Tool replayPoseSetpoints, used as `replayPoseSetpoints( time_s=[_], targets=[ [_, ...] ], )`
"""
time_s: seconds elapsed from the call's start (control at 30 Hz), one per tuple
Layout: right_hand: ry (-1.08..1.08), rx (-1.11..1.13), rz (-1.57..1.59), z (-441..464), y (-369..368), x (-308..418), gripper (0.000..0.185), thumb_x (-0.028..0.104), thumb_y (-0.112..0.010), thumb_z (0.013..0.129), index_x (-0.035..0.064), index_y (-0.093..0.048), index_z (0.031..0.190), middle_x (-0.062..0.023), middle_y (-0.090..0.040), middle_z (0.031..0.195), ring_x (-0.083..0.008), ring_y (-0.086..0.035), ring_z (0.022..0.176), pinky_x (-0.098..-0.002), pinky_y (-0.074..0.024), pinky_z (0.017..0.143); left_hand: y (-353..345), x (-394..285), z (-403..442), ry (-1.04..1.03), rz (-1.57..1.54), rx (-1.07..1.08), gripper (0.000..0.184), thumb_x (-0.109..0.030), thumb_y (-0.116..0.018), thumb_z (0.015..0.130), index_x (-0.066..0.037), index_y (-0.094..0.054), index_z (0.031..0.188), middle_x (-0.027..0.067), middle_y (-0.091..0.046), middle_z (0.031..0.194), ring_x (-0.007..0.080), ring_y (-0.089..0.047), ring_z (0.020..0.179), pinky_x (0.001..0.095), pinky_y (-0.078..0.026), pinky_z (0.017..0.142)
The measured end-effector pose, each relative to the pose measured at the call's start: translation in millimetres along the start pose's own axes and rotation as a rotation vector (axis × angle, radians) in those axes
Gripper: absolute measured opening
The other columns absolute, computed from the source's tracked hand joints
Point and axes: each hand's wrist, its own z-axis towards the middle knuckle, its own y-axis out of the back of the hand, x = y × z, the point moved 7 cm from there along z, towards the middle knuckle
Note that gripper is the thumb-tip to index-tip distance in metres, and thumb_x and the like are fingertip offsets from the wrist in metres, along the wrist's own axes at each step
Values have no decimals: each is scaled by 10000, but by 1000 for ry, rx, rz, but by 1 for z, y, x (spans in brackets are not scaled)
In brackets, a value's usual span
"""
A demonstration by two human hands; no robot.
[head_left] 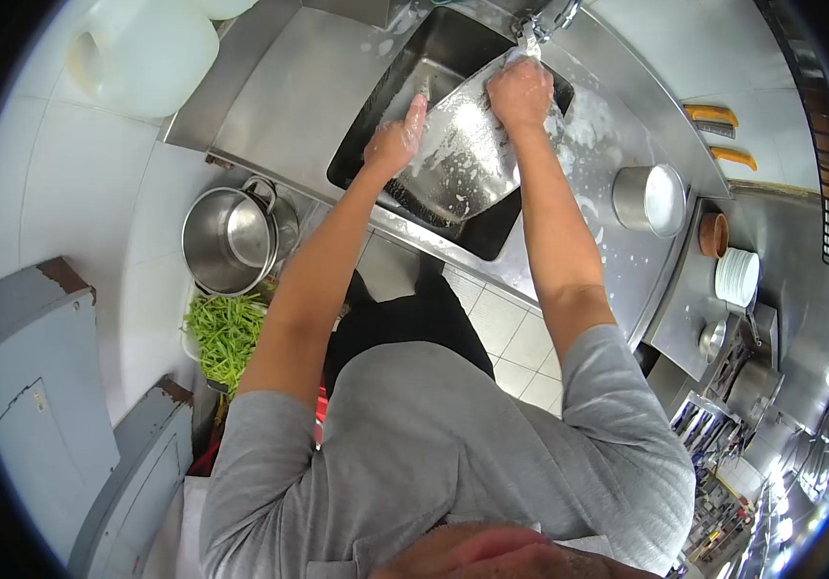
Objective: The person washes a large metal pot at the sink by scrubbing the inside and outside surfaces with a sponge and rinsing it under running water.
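A large metal pan or bowl (pixel 462 164), wet and streaked with suds, is tilted inside the dark sink basin (pixel 356 130). My left hand (pixel 394 142) is at its left edge, soapy, with one finger stretched upward and the others curled toward the rim. Over the pan's upper right part is my right hand (pixel 520 94), closed and foamy, just below the faucet (pixel 561 14). What its fingers hold is hidden. White foam (pixel 588 125) lies on the steel counter right of the basin.
A steel pot with suds (pixel 648 200) stands on the right counter. Stacked white plates (pixel 737 278) and a brown bowl (pixel 713 234) are farther right. At left are a large pot (pixel 231 239), green vegetables (pixel 225 333) and a plastic jug (pixel 144 58). Orange-handled knives (pixel 733 157) hang upper right.
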Motion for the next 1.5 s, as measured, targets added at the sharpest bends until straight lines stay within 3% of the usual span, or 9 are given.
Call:
replayPoseSetpoints(
  time_s=[0.1, 0.17, 0.4, 0.5, 0.63, 0.8, 1.13, 1.37, 1.5],
  targets=[
    [279, -445, -257, -77, 8, 58, 512, 150, -511, 878, -106, -539, 1320, -329, -506, 1398, -505, -479, 1304, -549, -387, 1106, 8, -10, -1, 64, 0, -37, 1072, -820, -146, 924, 72, -700, 1139, 339, -637, 1203, 486, -543, 1249, 503, -395, 1088],
    [431, -224, -103, -132, -11, 89, 559, 162, -543, 864, -114, -517, 1348, -346, -475, 1428, -503, -441, 1353, -564, -346, 1142, 0, 2, 5, 68, -47, 7, 1073, -823, -136, 922, 59, -708, 1132, 334, -637, 1207, 488, -540, 1251, 499, -391, 1092],
    [152, -336, 21, -36, -7, 21, 503, 124, -551, 867, -122, -538, 1305, -350, -496, 1397, -516, -461, 1323, -592, -332, 1133, 13, -16, -14, 61, -32, 17, 1110, -840, -97, 908, 69, -705, 1100, 350, -632, 1192, 476, -549, 1249, 495, -394, 1079],
    [425, -334, 15, -134, -6, 93, 450, 71, -550, 853, -106, -576, 1266, -330, -539, 1350, -500, -484, 1307, -569, -349, 1133, 2, -3, -6, 70, -152, 55, 1114, -837, -87, 910, 71, -711, 1070, 350, -634, 1187, 482, -546, 1241, 488, -394, 1078],
    [372, -480, 67, -73, 12, 53, 448, 70, -580, 850, -119, -556, 1256, -323, -543, 1345, -474, -498, 1298, -529, -368, 1136, 12, -8, -15, 7, -50, 80, 1101, -834, -103, 914, 70, -709, 1081, 352, -631, 1195, 456, -561, 1241, 461, -398, 1077],
    [135, -422, 134, 5, 27, -3, 290, 159, -678, 835, -45, -599, 1026, -231, -602, 1047, -392, -556, 1071, -503, -413, 954, 3, -2, -76, -496, 104, -216, 1049, -594, -789, 751, 13, -299, 1452, 334, -484, 1316, 496, -469, 1255, 577, -382, 1062],
    [550, -369, 184, -122, -2, 101, 319, 107, -669, 730, -9, -604, 1020, -195, -592, 1012, -370, -574, 963, -476, -424, 889, -10, 25, -40, -411, 317, -204, 1196, -499, -983, 445, 2, -331, 1314, 276, -508, 1232, 443, -533, 1181, 490, -468, 1025],
    [211, -604, -25, -53, 35, 58, 219, 95, -614, 745, 0, -582, 940, -229, -573, 1033, -388, -543, 1000, -527, -403, 889, 1, 4, -60, -305, 381, -81, 1202, -517, -988, 438, 20, -327, 1286, 275, -492, 1273, 451, -541, 1206, 480, -489, 1025],
    [611, -366, 41, -137, -6, 84, 363, 79, -657, 732, -16, -584, 1074, -181, -609, 1008, -358, -596, 912, -454, -463, 801, -2, 12, -51, -303, 282, -102, 1112, -453, -993, 467, -5, -357, 1263, 265, -509, 1238, 436, -533, 1216, 472, -473, 1043]
  ],
)
